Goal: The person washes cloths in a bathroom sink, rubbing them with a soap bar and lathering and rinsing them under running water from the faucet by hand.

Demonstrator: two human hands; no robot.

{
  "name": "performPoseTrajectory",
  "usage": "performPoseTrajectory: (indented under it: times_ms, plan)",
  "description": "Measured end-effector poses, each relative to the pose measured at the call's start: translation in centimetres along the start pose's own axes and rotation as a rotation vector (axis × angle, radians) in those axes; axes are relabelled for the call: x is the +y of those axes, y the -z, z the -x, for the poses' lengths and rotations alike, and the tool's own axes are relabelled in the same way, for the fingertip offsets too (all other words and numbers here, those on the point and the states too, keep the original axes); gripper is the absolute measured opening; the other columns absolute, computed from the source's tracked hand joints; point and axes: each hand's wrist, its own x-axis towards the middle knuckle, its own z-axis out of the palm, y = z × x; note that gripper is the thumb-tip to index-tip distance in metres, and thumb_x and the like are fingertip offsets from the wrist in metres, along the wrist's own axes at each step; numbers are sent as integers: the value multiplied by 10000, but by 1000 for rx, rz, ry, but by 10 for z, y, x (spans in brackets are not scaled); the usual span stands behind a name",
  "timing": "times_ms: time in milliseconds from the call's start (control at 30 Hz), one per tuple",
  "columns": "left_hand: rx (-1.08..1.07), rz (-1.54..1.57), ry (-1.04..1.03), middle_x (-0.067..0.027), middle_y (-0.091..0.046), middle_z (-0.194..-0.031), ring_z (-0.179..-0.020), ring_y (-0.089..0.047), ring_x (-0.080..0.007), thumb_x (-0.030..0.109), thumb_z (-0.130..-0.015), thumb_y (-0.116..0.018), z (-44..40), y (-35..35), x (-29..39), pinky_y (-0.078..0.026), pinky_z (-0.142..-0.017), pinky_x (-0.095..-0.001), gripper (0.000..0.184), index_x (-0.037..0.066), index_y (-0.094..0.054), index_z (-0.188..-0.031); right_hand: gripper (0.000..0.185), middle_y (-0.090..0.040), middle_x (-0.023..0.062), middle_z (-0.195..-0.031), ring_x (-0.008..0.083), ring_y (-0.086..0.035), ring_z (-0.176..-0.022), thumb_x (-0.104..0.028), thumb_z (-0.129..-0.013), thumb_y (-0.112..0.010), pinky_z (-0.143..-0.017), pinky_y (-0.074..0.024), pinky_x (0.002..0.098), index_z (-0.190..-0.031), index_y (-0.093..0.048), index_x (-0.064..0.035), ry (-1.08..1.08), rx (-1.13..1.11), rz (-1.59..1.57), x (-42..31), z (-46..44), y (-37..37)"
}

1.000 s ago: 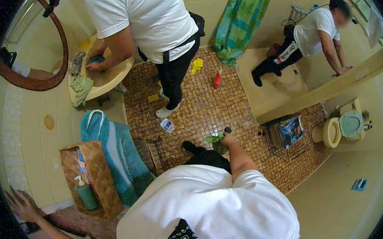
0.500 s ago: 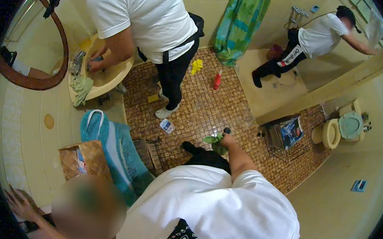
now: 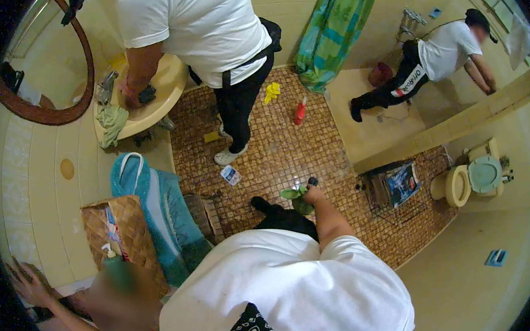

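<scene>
My right hand [image 3: 313, 195] reaches forward low over the tiled floor, fingers closed around a green, folded-looking thing [image 3: 300, 206]. A small dark knob shows at its far end; its exact kind is too small to make out. At the far lower left, my left hand [image 3: 30, 282] has its fingers spread against the pale wall. Part of that arm is hidden by a blurred patch. Close to it, a green pump bottle [image 3: 113, 258], partly blurred, stands by a woven basket [image 3: 131, 217].
A person at the cream sink [image 3: 170, 91] handles a dark scrubber-like piece [image 3: 147, 94]. Another person stands in the shower [image 3: 445, 55]. On the floor are a red bottle [image 3: 300, 111], a yellow cloth [image 3: 272, 93] and a rack [image 3: 402, 186]. The toilet [image 3: 459, 185] is right.
My hands have barely moved. At the sink, the person's arms have shifted and the dark piece shows more. The person in the shower has lowered their arms. The pump bottle now shows.
</scene>
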Motion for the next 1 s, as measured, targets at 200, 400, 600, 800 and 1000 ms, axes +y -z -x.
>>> performPoseTrajectory:
  times_ms: [200, 400, 600, 800, 1000]
  plan:
    - [27, 43, -10, -109, -389, -1207, -1081, -398, -260, 271, -851, -343, -3, 1, 1, -341, -873, -374, 341, 151, -434, -1157, 431, -534, 162, -995, 289, -511, -929, -240, -648, -540, -784, -414, 359, -1060, -498, -119, -12, 11, 6, 0, 2, -1]
    - [5, -33, -15, -91, -443, -1160, -988, -475, -263, 219, -832, -416, 2, -2, -4, -392, -809, -342, 310, 139, -463, -1129, 436, -534, 162, -995, 291, -519, -915, -260, -656, -537, -771, -420, 360, -1066, -492, -122, 11, -18, 9, 5, -4, -5]
    - [3, 47, -1, -127, -385, -1206, -1080, -397, -279, 260, -849, -365, 10, -12, -6, -340, -879, -367, 342, 120, -431, -1154, 457, -538, 158, -987, 292, -522, -907, -295, -636, -551, -770, -421, 358, -1057, -497, -124, 50, -14, 74, 9, -9, -8]
    - [-4, 22, 3, -119, -435, -1162, -1010, -449, -288, 224, -832, -420, 14, -8, -8, -361, -853, -348, 318, 94, -468, -1118, 478, -535, 155, -993, 294, -516, -915, -287, -624, -550, -779, -419, 363, -1061, -490, -105, 58, -32, 37, 9, -11, -10]
    - [-84, 198, 141, -154, -405, -1178, -1070, -392, -287, 264, -852, -357, 16, -9, 11, -297, -912, -324, 369, 46, -427, -1142, 490, -530, 155, -1003, 286, -517, -917, -262, -621, -547, -773, -420, 357, -1080, -478, -107, 14, -23, 58, -3, 3, 3]
